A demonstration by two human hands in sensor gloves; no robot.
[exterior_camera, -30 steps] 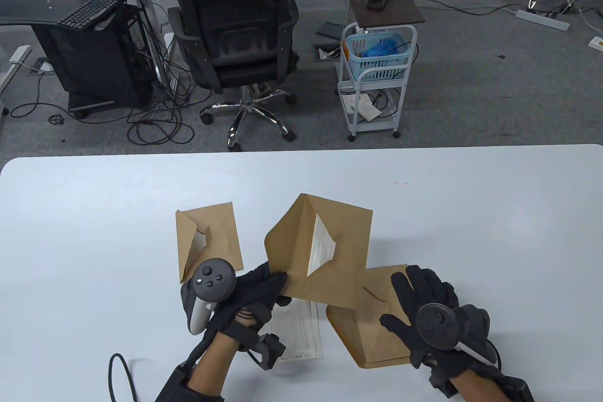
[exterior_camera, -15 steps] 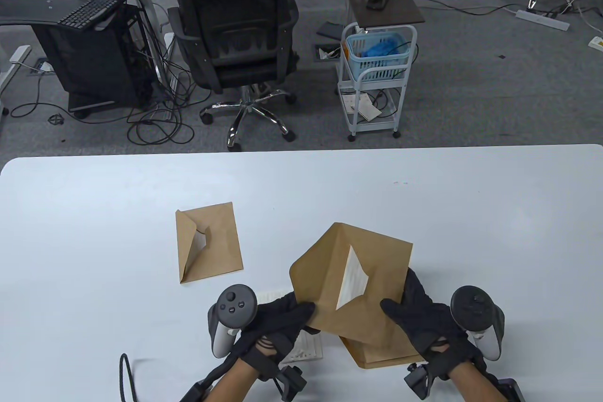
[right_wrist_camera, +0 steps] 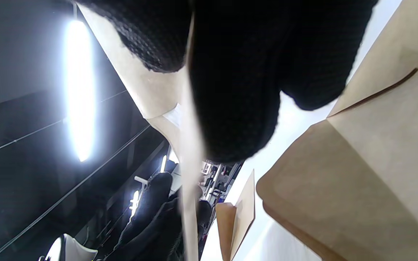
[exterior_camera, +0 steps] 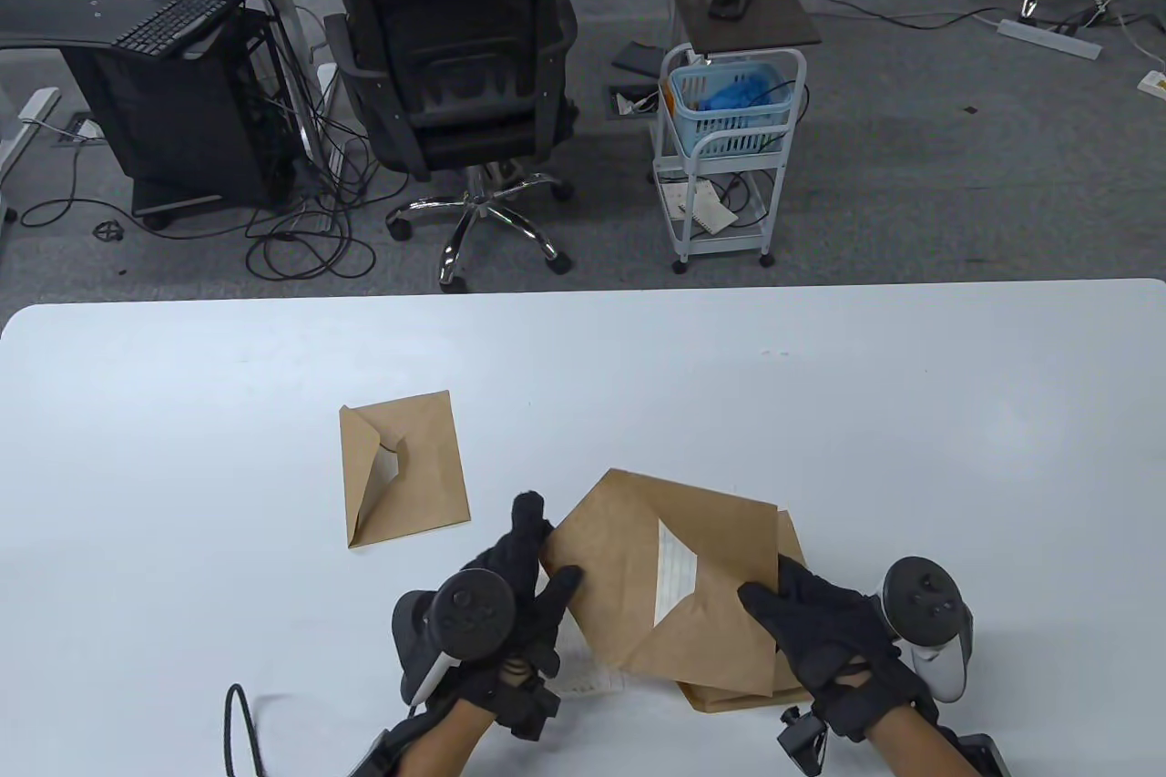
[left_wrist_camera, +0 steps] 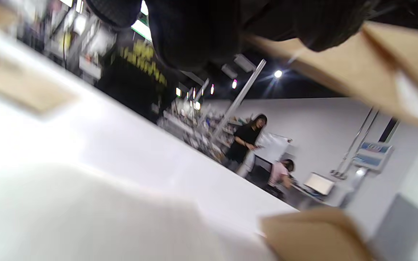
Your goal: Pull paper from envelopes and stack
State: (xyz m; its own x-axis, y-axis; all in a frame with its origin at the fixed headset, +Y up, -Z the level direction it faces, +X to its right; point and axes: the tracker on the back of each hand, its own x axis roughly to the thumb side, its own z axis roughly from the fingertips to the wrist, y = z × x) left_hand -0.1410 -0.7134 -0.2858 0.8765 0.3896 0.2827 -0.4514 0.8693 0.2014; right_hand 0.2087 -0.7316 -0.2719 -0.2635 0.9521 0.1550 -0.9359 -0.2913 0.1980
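So the envelope [exterior_camera: 669, 586] I'm working on is held up between both hands near the front edge of the surface [exterior_camera: 182, 413], flap open, with a white sliver of paper [exterior_camera: 676, 572] peeking out of the mouth. My left hand [exterior_camera: 510, 595] pinches its left corner, and my right hand [exterior_camera: 820, 622] grips the right edge, so both sets of fingers are clamped on it. Its long axis runs roughly left to right between the hands, and the opening faces up toward me. I'd guess the right hand is nearer the exposed paper, so that's the one to reach in.

Another brown envelope [exterior_camera: 742, 695] sits underneath, and a printed sheet [exterior_camera: 583, 677] lies flat just below my left hand. A third envelope [exterior_camera: 405, 467] rests apart to the left.

Behind the surface: office chair [exterior_camera: 455, 76], a cart with a blue basket [exterior_camera: 729, 112], cables on grey carpet.
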